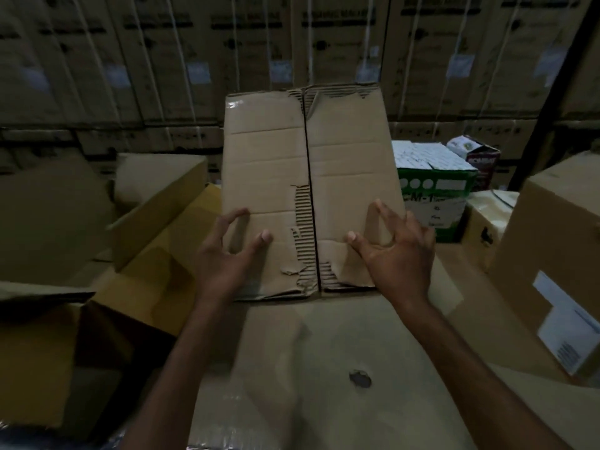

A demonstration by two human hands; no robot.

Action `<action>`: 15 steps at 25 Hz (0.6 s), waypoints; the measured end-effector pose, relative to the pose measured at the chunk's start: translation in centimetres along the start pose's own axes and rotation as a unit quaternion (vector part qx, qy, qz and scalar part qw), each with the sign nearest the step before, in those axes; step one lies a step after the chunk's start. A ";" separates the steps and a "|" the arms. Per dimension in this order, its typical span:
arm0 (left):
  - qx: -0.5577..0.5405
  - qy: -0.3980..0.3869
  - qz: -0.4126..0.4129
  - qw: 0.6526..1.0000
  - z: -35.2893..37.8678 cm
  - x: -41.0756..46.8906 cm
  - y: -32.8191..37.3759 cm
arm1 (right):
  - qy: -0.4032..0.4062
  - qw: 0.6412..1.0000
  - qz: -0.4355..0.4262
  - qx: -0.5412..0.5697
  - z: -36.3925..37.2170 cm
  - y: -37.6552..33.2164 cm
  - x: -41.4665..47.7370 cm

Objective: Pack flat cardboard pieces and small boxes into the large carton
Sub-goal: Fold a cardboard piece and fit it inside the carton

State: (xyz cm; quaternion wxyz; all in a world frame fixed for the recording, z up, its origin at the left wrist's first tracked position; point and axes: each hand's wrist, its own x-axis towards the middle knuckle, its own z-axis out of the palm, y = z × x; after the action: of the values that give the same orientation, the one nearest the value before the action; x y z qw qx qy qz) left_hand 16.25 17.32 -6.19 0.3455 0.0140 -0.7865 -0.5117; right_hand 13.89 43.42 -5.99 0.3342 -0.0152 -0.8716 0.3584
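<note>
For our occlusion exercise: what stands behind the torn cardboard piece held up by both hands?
A wall of stacked cartons rises behind the cardboard piece, and a green-and-white box shows at its right edge. Whatever stands directly behind it is covered.

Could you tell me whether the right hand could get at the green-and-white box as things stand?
Likely yes, once freed: the right hand grips the right edge of the cardboard piece, but the green-and-white box stands just beyond it with nothing between.
</note>
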 end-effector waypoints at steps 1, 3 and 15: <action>-0.006 -0.003 -0.003 1.000 -1.1 0.5 0.9 | 0.000 1.000 -0.007 0.000 -0.4 -1.0 0.5; -0.008 -0.008 0.009 1.000 -3.6 1.4 2.4 | -0.002 1.000 -0.018 0.016 -1.0 -3.2 1.2; 0.022 0.076 0.106 0.991 -24.2 7.6 6.2 | 0.018 0.988 -0.107 0.112 0.2 -23.9 -0.5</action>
State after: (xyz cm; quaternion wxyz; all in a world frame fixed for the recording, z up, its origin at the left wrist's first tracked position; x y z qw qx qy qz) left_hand 25.98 -1.81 8.63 0.4563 -0.0231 -0.7659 -0.4525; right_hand 19.24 25.45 8.83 0.3858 0.1089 -0.8166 0.4153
